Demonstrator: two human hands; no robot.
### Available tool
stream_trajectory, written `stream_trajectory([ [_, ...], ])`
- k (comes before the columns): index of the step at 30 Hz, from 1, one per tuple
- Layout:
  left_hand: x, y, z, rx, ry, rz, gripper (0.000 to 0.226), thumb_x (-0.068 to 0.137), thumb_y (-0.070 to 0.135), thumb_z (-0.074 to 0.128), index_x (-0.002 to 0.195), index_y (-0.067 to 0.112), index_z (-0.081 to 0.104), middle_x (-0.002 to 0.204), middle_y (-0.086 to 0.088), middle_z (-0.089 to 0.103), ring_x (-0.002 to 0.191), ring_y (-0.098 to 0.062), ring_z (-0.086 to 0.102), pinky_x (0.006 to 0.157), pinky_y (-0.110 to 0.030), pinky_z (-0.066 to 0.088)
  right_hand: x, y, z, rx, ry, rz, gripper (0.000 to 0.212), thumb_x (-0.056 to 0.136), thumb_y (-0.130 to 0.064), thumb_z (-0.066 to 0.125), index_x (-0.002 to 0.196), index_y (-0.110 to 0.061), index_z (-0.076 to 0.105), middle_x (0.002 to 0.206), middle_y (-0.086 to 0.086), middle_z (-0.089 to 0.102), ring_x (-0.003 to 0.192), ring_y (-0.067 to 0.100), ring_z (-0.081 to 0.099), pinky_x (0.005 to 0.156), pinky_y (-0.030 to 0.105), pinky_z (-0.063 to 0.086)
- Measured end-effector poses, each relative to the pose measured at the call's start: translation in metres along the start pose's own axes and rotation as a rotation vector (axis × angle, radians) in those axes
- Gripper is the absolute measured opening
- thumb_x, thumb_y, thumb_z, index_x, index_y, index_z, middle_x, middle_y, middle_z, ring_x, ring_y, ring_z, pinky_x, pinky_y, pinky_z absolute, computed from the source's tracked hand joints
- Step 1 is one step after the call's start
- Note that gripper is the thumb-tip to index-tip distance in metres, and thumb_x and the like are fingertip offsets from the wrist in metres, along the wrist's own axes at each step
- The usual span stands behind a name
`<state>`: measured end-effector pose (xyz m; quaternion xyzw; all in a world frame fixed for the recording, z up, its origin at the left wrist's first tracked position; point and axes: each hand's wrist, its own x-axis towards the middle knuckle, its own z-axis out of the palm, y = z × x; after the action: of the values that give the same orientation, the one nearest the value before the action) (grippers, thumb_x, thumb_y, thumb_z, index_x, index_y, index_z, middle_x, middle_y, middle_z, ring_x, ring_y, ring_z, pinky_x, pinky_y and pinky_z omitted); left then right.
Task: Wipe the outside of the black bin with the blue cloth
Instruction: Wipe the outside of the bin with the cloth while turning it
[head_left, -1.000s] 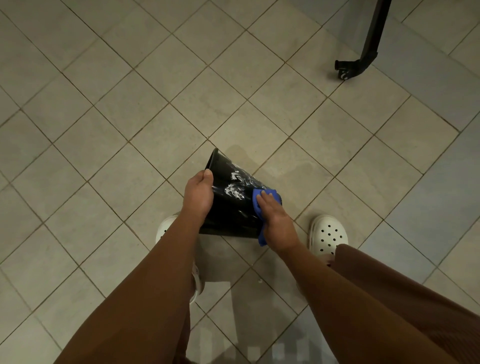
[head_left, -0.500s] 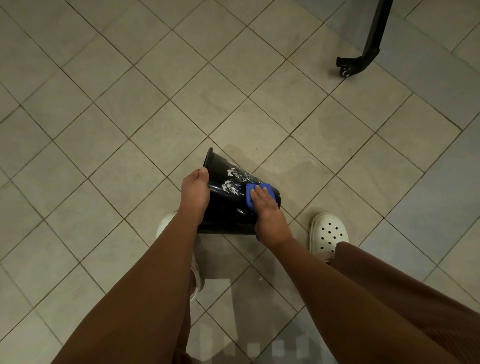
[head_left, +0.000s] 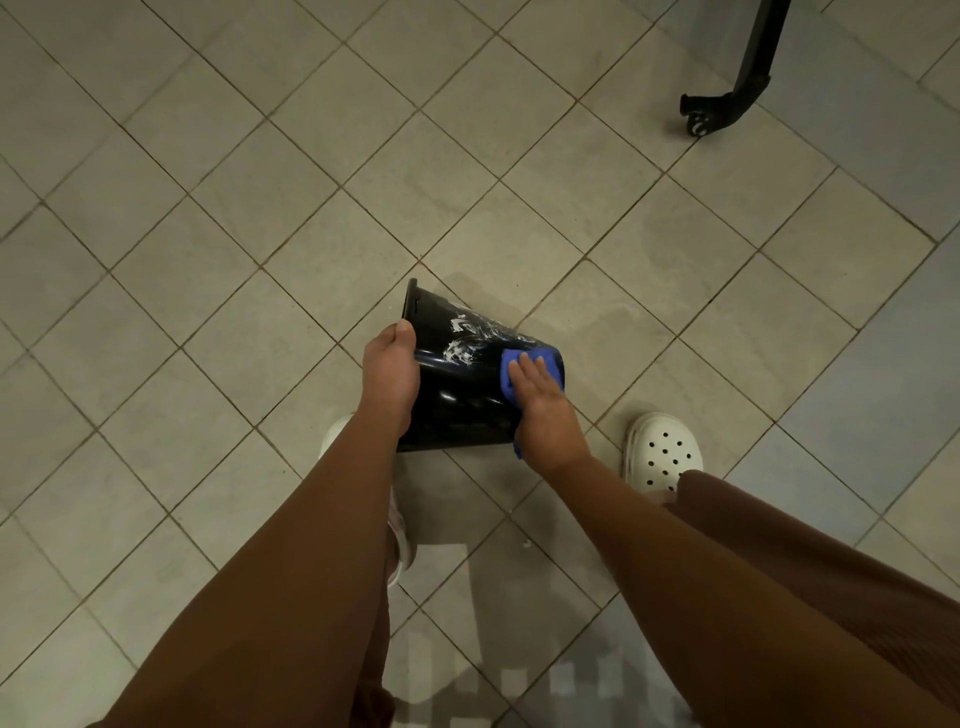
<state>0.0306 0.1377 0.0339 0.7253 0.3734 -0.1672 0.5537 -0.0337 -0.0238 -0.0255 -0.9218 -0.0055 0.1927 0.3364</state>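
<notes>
On the tiled floor in front of me, going from the left, the toe of my left white clog peeks out beside my forearm. My left hand still grips the black bin at its open rim, with the fingers curled over the edge and the thumb on top, just as it did a second ago. The bin lies tipped on its side between my feet, its mouth turned left and its narrower base pointing right. White smears still streak the upper wall, untouched by the wiping so far. Right of them, the blue cloth lies flat on the outside of the bin near the base end, with a corner hanging down below my wrist. My right hand presses on it with straight fingers laid flat; since a second ago it has slid a little farther up the wall, taking the cloth along. My right white clog stands just beside that hand, and a black wheeled leg stands well apart at the far right.
</notes>
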Motion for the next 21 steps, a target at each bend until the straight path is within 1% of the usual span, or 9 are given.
stream_trajectory([
  [3,-0.001,0.001,0.0,0.011,-0.02,-0.01,0.034,0.105,0.03,0.037,0.102,0.008,0.063,0.096,-0.015,0.065,0.09,-0.029,0.064,0.081,-0.04,0.053,0.003,-0.015,0.007,-0.036,-0.046,-0.128,0.074,0.086,0.007,0.052,0.148,-0.013,0.017,0.157,0.006,0.011,0.146,0.021,0.001,0.117,0.029,-0.004],
  [5,-0.002,0.002,0.001,0.004,-0.024,-0.001,0.034,0.105,0.03,0.037,0.106,0.008,0.064,0.102,-0.016,0.067,0.094,-0.029,0.065,0.084,-0.042,0.054,0.013,-0.022,0.005,-0.059,-0.059,-0.139,0.078,0.085,0.005,0.054,0.149,-0.015,0.014,0.158,0.003,0.008,0.146,0.019,-0.001,0.118,0.031,-0.003],
  [7,-0.004,0.002,0.001,-0.002,-0.022,0.007,0.033,0.105,0.029,0.037,0.104,0.01,0.064,0.1,-0.014,0.066,0.094,-0.028,0.065,0.082,-0.039,0.053,0.02,-0.022,0.002,-0.067,-0.077,-0.076,0.084,0.083,0.003,0.06,0.149,-0.015,0.012,0.158,0.002,0.007,0.146,0.018,-0.001,0.115,0.028,-0.005],
  [9,-0.004,0.003,0.002,0.001,-0.025,0.007,0.031,0.105,0.029,0.037,0.097,0.013,0.062,0.094,-0.01,0.065,0.09,-0.025,0.063,0.078,-0.035,0.051,0.021,-0.018,-0.001,-0.054,-0.09,0.04,0.095,0.077,0.0,0.069,0.15,-0.014,0.009,0.158,0.003,0.005,0.146,0.018,-0.001,0.11,0.025,-0.008],
  [10,-0.004,0.002,0.002,0.006,-0.022,0.01,0.031,0.105,0.029,0.037,0.092,0.014,0.061,0.09,-0.008,0.063,0.088,-0.024,0.061,0.077,-0.035,0.049,0.019,-0.015,-0.002,-0.052,-0.088,0.081,0.096,0.077,0.0,0.07,0.15,-0.014,0.008,0.158,0.004,0.004,0.146,0.019,-0.002,0.109,0.024,-0.008],
  [12,-0.002,0.003,0.002,0.022,-0.022,0.022,0.032,0.105,0.028,0.037,0.088,0.015,0.06,0.089,-0.009,0.061,0.088,-0.025,0.059,0.081,-0.037,0.049,0.011,-0.013,-0.001,-0.043,-0.045,0.082,0.088,0.082,0.001,0.063,0.15,-0.013,0.009,0.158,0.005,0.005,0.146,0.019,-0.001,0.109,0.024,-0.007],
  [15,-0.002,0.005,0.002,0.053,-0.034,0.025,0.033,0.105,0.029,0.036,0.097,0.012,0.063,0.097,-0.013,0.065,0.094,-0.029,0.063,0.087,-0.043,0.051,-0.001,-0.015,0.004,-0.043,-0.034,-0.043,0.077,0.086,0.005,0.053,0.149,-0.013,0.012,0.158,0.006,0.006,0.146,0.02,-0.002,0.113,0.026,-0.007],
  [18,-0.003,0.006,0.004,0.08,-0.056,0.044,0.035,0.105,0.03,0.035,0.107,0.008,0.063,0.102,-0.017,0.066,0.095,-0.029,0.064,0.085,-0.042,0.052,0.006,-0.021,0.005,-0.081,-0.055,-0.125,0.079,0.086,0.006,0.051,0.15,-0.015,0.009,0.158,0.003,0.003,0.145,0.018,-0.006,0.111,0.024,-0.011],
  [21,-0.004,0.006,0.004,0.07,-0.058,0.05,0.036,0.105,0.029,0.036,0.112,0.006,0.063,0.102,-0.015,0.066,0.098,-0.03,0.064,0.086,-0.042,0.053,0.022,-0.023,0.003,-0.068,-0.073,-0.055,0.082,0.085,0.004,0.055,0.15,-0.016,0.01,0.158,0.002,0.006,0.146,0.017,-0.002,0.11,0.024,-0.007],
])
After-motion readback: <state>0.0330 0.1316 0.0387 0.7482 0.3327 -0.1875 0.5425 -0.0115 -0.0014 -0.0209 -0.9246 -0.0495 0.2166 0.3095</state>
